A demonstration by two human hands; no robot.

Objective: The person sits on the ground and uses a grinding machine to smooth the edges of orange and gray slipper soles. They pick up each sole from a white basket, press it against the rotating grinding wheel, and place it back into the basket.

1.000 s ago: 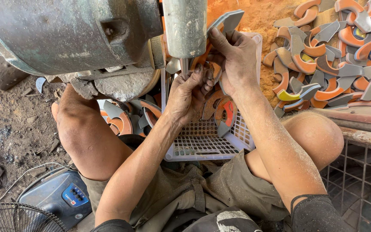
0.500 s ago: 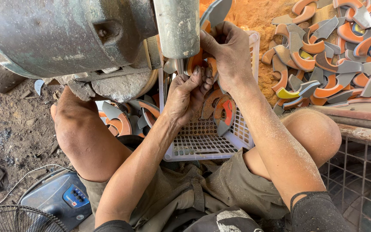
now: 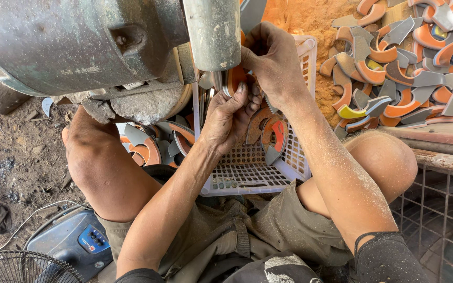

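Both hands meet just under a grey vertical cylinder point(image 3: 213, 31) of a large metal machine point(image 3: 74, 42). My right hand point(image 3: 273, 60) grips a curved orange and grey metal piece point(image 3: 251, 13) whose grey end sticks up past the cylinder. My left hand point(image 3: 232, 115) pinches the lower orange part of that piece beside a thin spindle point(image 3: 217, 81). Below the hands a white plastic basket point(image 3: 252, 175) rests between my knees and holds several similar curved pieces point(image 3: 273, 133).
A big pile of orange and grey curved pieces point(image 3: 405, 57) lies on sawdust at the right. More pieces point(image 3: 148, 144) lie under the machine by my left knee. A wire cage point(image 3: 446, 209) is at lower right, a fan point(image 3: 22, 267) and blue box point(image 3: 74, 238) at lower left.
My right hand has lifted the curved piece higher and closer to the cylinder. My left hand has risen from the basket to pinch its lower end.
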